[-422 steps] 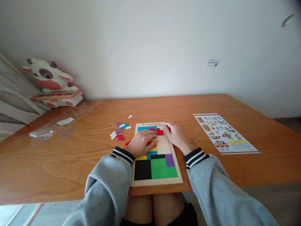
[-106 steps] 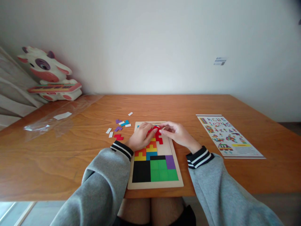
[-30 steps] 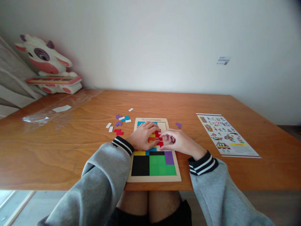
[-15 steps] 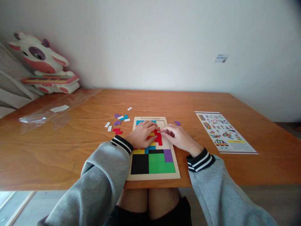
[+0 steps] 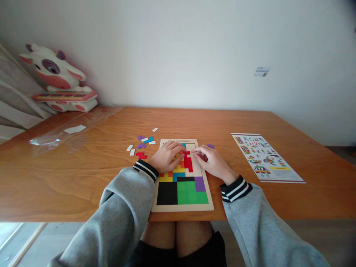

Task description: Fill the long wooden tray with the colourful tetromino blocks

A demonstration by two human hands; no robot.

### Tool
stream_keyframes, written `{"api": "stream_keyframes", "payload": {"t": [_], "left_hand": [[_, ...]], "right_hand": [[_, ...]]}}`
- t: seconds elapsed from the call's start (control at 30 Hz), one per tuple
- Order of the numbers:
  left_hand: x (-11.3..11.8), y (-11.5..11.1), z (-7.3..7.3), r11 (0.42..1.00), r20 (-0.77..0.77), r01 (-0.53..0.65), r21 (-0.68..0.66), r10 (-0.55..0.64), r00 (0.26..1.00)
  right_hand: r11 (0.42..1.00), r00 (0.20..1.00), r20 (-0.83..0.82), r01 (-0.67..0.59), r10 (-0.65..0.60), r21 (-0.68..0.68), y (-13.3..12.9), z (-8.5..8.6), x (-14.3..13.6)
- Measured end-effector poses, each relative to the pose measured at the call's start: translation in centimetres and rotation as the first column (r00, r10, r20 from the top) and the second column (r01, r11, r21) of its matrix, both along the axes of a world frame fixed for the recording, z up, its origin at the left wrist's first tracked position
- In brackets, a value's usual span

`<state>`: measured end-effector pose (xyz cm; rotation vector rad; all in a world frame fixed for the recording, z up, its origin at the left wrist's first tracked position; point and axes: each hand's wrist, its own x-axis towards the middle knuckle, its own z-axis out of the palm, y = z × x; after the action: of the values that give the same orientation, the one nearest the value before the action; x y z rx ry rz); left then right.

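Observation:
A wooden puzzle tray lies on the table, with black, green, purple, yellow, blue and red pieces in it. My left hand rests over the tray's upper left, fingers apart, hiding some pieces. Red pieces show just right of its fingertips. My right hand is over the tray's right edge, its thumb and index finger pinched beside the red pieces; whatever might be between them is too small to tell. A purple piece lies beyond that hand.
Loose white, purple, blue and red pieces lie left of the tray. A printed sheet lies at the right. Clear plastic wrapping and a cow-shaped toy keyboard are at the left.
My right fingertips have drawn slightly away from the red pieces and my left fingers. The view has shifted slightly.

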<state>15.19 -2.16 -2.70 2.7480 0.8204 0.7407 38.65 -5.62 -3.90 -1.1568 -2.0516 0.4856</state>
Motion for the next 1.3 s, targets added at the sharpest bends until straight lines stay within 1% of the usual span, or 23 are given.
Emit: {"api": "stream_keyframes", "payload": {"t": [0.07,0.13,0.23,0.3,0.33,0.4,0.47,0.53,0.73,0.87,0.93,1.03,1.13,1.3], "left_hand": [[-1.2,0.3,0.3,0.998,0.017,-0.047,0.043,0.046,0.999],[-3.0,0.4,0.7,0.989,0.027,-0.122,0.081,0.12,0.992],[-6.7,0.1,0.9,0.958,0.036,-0.258,0.129,0.255,0.966],[-9.3,-0.3,0.8,0.933,0.015,-0.328,0.147,0.329,0.944],[-10.6,-0.6,0.7,0.923,0.003,-0.352,0.154,0.356,0.935],[-12.6,-1.1,0.3,0.923,-0.038,-0.354,0.153,0.364,0.931],[-13.9,-1.6,-0.1,0.914,-0.053,-0.379,0.147,0.389,0.92],[-14.3,-1.8,-0.6,0.908,-0.053,-0.396,0.136,0.406,0.912],[-13.9,-1.6,-1.6,0.916,-0.019,-0.397,0.055,0.399,0.917],[-14.3,-1.3,-1.8,0.907,0.002,-0.42,-0.009,0.42,0.908],[-14.4,-1.3,-1.8,0.907,0.013,-0.421,-0.003,0.421,0.907],[-14.2,-1.1,-1.7,0.905,0.046,-0.421,0.052,0.419,0.907],[-14.0,-0.3,-1.8,0.888,0.036,-0.455,0.067,0.453,0.891],[-14.1,1.6,-1.7,0.834,0.028,-0.551,0.017,0.55,0.834]], "right_hand": [[0.999,0.999,-0.012,0.031,-0.031,0.022,0.0,0.0,0.2],[0.997,0.997,-0.024,0.069,-0.068,0.042,0.1,-0.1,0.3],[0.991,0.992,-0.055,0.118,-0.115,0.062,0.3,-0.4,0.6],[0.989,0.988,-0.075,0.136,-0.131,0.063,0.4,-0.6,0.7],[0.988,0.988,-0.08,0.139,-0.134,0.064,0.5,-0.7,0.7],[0.988,0.987,-0.081,0.142,-0.136,0.066,0.5,-0.8,0.7],[0.988,0.988,-0.078,0.14,-0.134,0.073,0.6,-0.8,0.8],[0.987,0.987,-0.083,0.142,-0.136,0.078,0.5,-0.8,0.8],[0.981,0.974,-0.143,0.188,-0.179,0.054,0.4,-1.4,0.8],[0.964,0.946,-0.211,0.262,-0.245,0.053,0.6,-1.8,0.9],[0.944,0.919,-0.257,0.323,-0.298,0.063,0.8,-1.9,0.9],[0.912,0.88,-0.307,0.403,-0.364,0.074,1.1,-2.0,1.0],[0.893,0.859,-0.315,0.445,-0.403,0.07,1.4,-2.1,1.0],[0.846,0.82,-0.309,0.527,-0.482,0.078,1.9,-2.2,1.1]]}}
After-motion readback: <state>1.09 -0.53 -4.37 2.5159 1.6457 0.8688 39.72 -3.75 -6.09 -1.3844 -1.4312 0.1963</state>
